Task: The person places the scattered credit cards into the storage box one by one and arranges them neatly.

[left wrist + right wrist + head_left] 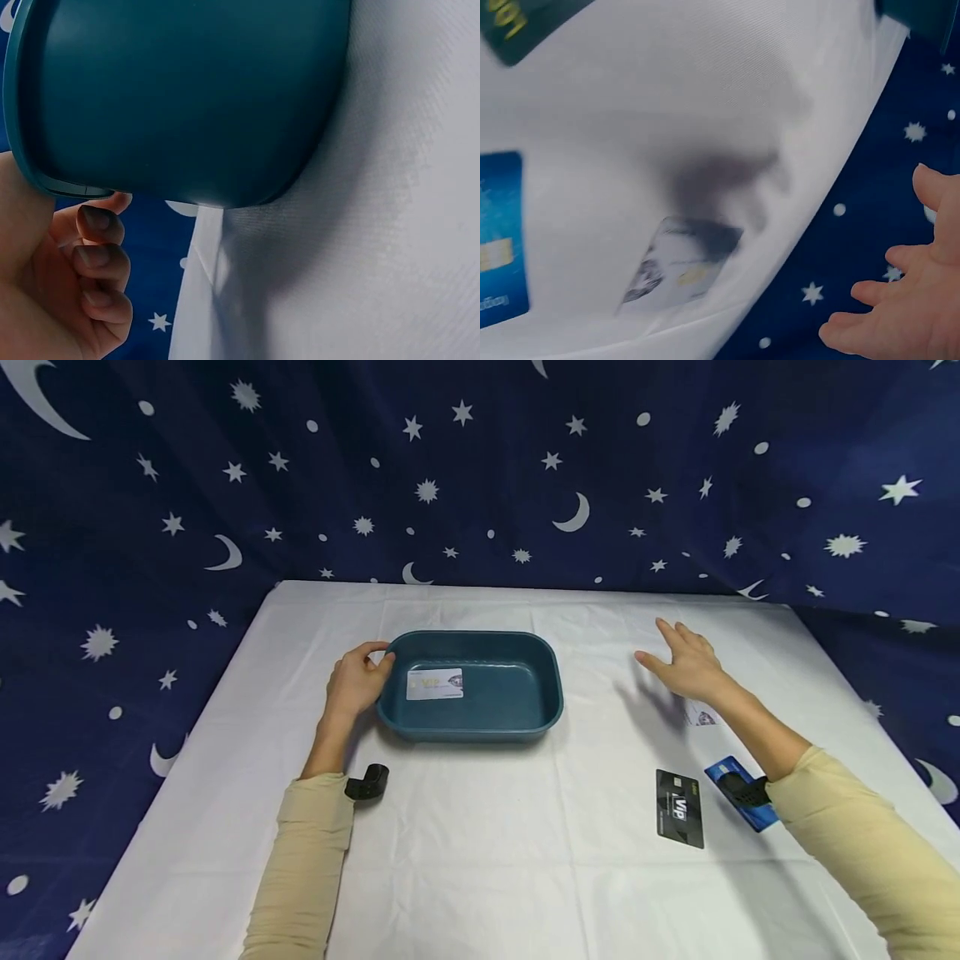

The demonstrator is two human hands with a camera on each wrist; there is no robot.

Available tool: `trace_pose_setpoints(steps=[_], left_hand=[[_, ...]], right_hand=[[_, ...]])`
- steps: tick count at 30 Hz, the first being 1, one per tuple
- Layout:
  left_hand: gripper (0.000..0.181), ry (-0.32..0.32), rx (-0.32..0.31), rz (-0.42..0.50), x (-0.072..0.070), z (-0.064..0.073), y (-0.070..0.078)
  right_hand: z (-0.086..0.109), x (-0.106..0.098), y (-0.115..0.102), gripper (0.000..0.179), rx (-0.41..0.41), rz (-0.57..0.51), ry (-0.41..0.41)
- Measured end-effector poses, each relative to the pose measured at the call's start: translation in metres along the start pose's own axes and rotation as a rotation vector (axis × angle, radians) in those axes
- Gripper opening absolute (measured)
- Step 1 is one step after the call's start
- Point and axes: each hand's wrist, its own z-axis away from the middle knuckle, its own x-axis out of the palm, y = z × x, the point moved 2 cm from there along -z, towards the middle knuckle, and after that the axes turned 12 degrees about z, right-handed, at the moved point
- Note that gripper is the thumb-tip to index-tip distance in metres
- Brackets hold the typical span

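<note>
A teal rectangular basin (480, 732) stands on the white table, with a white VIP card (435, 684) lying flat inside at its left. My left hand (356, 683) grips the basin's left rim, thumb on the inner side and curled fingers outside, as the left wrist view (82, 277) also shows. Over the right of the table my right hand (686, 667) hovers with fingers spread, holding nothing. Beneath it lies another white card (682, 262), partly hidden by the forearm in the head view. Nearer lie a black Vip card (679, 808) and a blue card (757, 816), partly covered by the wrist camera.
A white cloth (480, 877) covers the table. Behind and beside it hangs a dark blue curtain (480, 468) with white stars and moons. Black wrist cameras (367, 782) sit on both wrists.
</note>
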Motion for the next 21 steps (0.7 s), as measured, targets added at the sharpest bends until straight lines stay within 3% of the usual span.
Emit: trace_pose_setpoints(steps=[14, 21], left_hand=[[0.037, 0.008, -0.005, 0.011, 0.001, 0.000, 0.002], [0.037, 0.011, -0.005, 0.008, 0.001, 0.001, 0.002]], right_hand=[[0.009, 0.013, 0.045, 0.079, 0.061, 0.029, -0.070], [0.018, 0.025, 0.059, 0.078, 0.236, 0.045, -0.035]])
